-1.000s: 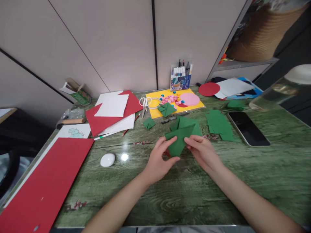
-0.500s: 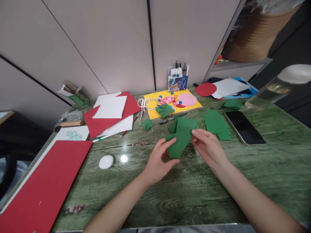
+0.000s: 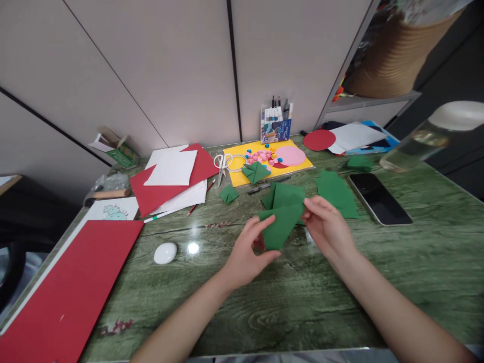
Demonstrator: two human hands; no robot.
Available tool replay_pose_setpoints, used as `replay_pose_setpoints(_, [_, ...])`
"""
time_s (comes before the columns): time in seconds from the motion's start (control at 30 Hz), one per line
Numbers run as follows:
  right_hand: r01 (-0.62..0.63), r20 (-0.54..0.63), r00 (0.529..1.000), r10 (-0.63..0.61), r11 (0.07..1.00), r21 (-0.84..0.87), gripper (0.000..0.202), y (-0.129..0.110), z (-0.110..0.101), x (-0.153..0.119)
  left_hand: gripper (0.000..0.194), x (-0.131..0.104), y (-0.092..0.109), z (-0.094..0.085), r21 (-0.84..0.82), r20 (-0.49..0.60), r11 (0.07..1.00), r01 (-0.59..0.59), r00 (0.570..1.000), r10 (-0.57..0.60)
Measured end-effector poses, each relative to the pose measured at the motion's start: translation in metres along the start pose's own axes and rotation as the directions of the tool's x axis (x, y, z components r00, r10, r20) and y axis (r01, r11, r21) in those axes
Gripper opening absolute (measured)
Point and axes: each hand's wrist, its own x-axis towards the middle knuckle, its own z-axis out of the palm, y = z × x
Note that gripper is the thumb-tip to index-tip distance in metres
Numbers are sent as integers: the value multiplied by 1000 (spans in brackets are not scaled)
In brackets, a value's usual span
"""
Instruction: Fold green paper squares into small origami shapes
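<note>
A piece of green paper is held between my hands, just above the table. My left hand grips its left side, with the fingers on the upper edge and the thumb at the lower corner. The right upper corner is pinched by my right hand. Behind it, another folded green paper stands partly hidden. To the right lies a stack of green paper pieces. Farther left sit a small folded green piece and a larger one on a yellow sheet.
A phone and a clear bottle stand to the right. White-handled scissors, a black pen and a marker box are at the back. On the left are red sheets and a white oval object.
My right hand has shifted slightly to the right along with the corner of the green paper. My left hand stays nearly where it was.
</note>
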Motion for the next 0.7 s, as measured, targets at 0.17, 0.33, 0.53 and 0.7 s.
replay_pose_setpoints(0.17, [-61,36,997,61,998,0,21,-2,6,-2,64,0,0,0,-21,-36,1000,-6,999,5])
replay_pose_setpoints(0.33, [-88,140,984,111,983,-159,31,1,10,-8,64,1,0,-1,-29,-65,1000,-4,998,2])
replay_pose_setpoints(0.53, [89,44,996,-77,904,-419,33,11,6,-9,42,3,3,-2,-53,-41,999,-12,999,10])
replay_pose_setpoints(0.7, [149,48,988,-147,821,-550,36,14,10,-13,23,6,0,-1,-50,-135,999,22,990,-29])
